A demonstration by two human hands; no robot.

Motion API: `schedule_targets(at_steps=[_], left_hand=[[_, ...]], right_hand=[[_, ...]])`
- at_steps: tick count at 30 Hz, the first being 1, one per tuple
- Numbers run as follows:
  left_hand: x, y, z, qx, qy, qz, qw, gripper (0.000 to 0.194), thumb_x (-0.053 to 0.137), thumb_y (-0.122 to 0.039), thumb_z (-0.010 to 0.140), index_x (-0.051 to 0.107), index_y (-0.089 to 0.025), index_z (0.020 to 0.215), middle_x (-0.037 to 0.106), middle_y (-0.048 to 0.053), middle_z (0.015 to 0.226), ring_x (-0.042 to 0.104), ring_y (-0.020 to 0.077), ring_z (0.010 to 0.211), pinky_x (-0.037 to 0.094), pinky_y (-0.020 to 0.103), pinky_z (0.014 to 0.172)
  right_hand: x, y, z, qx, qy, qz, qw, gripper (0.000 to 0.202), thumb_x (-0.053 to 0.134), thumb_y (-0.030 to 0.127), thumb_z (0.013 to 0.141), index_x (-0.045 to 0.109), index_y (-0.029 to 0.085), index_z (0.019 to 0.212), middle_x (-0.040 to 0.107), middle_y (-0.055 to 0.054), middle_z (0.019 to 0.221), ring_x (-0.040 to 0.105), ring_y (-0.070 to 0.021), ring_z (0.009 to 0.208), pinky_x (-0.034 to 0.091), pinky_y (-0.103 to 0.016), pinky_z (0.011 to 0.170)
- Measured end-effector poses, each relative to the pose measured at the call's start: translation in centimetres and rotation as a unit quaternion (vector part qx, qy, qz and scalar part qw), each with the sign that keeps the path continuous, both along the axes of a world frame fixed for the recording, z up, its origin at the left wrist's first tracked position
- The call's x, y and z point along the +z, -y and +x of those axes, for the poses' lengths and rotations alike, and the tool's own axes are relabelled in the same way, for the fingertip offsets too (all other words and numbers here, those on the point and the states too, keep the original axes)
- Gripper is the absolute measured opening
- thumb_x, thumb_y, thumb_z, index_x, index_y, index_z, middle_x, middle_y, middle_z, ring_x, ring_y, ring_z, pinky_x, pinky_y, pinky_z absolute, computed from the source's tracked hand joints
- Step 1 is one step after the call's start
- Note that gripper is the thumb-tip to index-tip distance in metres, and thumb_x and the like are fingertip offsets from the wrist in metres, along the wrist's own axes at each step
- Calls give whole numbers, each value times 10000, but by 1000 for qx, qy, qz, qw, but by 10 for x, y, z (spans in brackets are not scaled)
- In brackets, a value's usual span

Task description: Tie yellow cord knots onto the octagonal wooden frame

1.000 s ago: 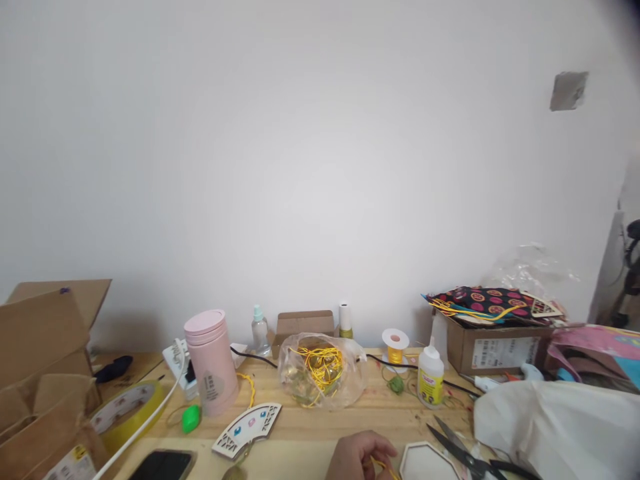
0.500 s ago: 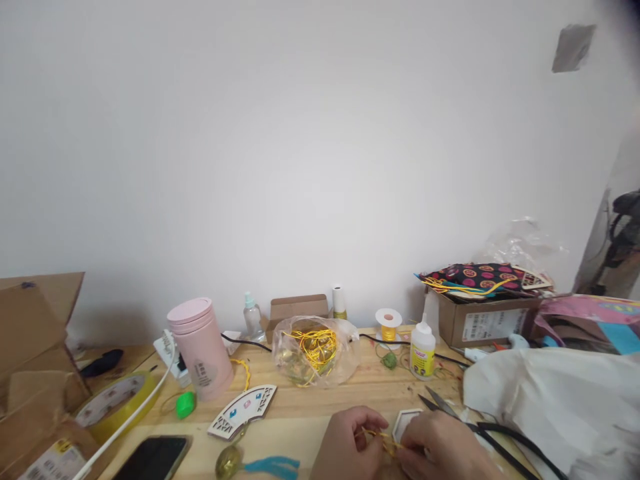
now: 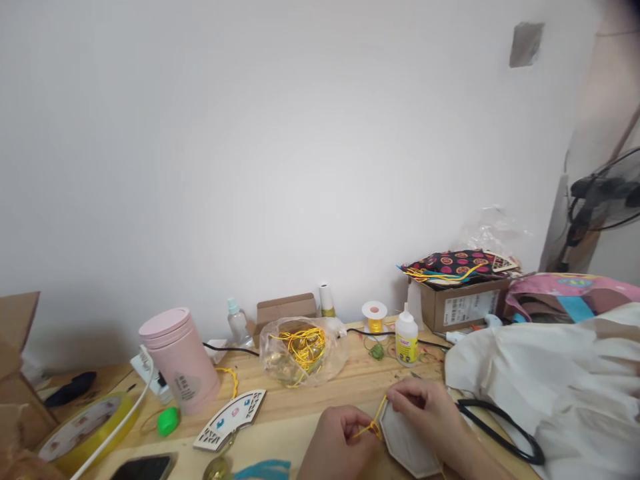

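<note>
Yellow cord (image 3: pixel 375 425) runs between my two hands, with a loop or knot in it near the left fingers. My left hand (image 3: pixel 343 440) is closed and pinches the cord at that knot. Higher up and to the right, my right hand (image 3: pixel 425 407) pinches another stretch of the same cord between thumb and fingertips. Under the right hand lies a pale octagonal plaque (image 3: pixel 407 443), partly covered by the palm and wrist. Black-handled scissors (image 3: pixel 505 427) rest right of my right hand, their blades mostly hidden behind it.
Left of my hands lie a fan-shaped wooden ornament (image 3: pixel 231 420), a blue tassel (image 3: pixel 265 469) and a phone (image 3: pixel 143 468). Behind stand a glue bottle (image 3: pixel 407 339), a yellow thread spool (image 3: pixel 375 317), a bag of yellow cords (image 3: pixel 303 353) and a pink canister (image 3: pixel 185 363). White cloth (image 3: pixel 545 367) covers the right side.
My right hand has moved up and away from the left, drawing the cord upward. More of the octagonal plaque shows now. The view has turned slightly to the right.
</note>
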State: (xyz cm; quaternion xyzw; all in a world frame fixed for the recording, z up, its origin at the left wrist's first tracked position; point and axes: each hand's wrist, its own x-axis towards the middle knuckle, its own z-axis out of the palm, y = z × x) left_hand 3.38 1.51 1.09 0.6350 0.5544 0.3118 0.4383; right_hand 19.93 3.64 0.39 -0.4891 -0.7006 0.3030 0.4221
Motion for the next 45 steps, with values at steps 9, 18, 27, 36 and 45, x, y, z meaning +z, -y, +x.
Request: schedule_targets(at_steps=[9,18,27,36,45], left_hand=[[-7,-4,-7,7,48,31,998,245,509,-303,686,649,-112,753,665,73,766,566,195,745,426,257,671],[11,-2,1,-11,107,17,994,254,525,-319,673,676,-115,690,680,57,701,559,187,675,406,247,605],[9,-2,2,38,100,38,994,184,526,-251,655,638,-107,631,641,39,610,533,147,588,379,210,531],[11,0,2,20,143,39,989,200,568,-279,658,668,-121,729,679,82,780,580,205,751,433,268,700],[13,-1,3,45,94,42,994,212,549,-297,665,662,-118,670,671,52,667,572,190,664,432,249,617]], right_hand=[[11,0,1,-61,-62,6,996,291,463,363,703,611,154,565,558,-14,536,487,-156,520,356,-223,478],[26,7,1,-25,-251,-51,966,292,579,417,637,598,145,534,514,-2,490,435,-132,490,346,-222,487],[13,1,2,34,-412,-143,899,267,663,406,608,618,143,596,530,2,558,445,-99,519,384,-186,496],[16,3,-1,70,-389,-187,899,301,649,441,615,616,142,629,549,-10,605,456,-95,531,399,-176,474],[16,10,-4,12,-184,-78,980,399,518,423,696,489,183,1013,559,-34,825,457,-115,517,373,-211,438]])
